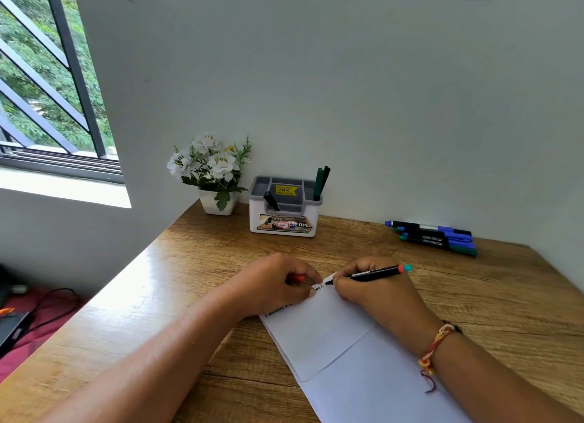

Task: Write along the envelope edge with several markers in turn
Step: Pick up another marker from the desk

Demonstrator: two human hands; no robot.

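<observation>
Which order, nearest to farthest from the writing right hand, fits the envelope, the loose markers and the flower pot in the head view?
1. Envelope, directly under the right hand, touching it.
2. Loose markers, at the back right by the wall.
3. Flower pot, in the far left corner.

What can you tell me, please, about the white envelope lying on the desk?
The white envelope looks like plain paper and lies flat on the wooden desk, back side up with its flap closed, set diagonally; its near end leaves the frame. Dark handwriting runs along its far left edge. The left hand, holding what looks like a red cap, presses that edge, and the right hand rests on it with a black marker whose tip touches the paper near the far corner.
</observation>
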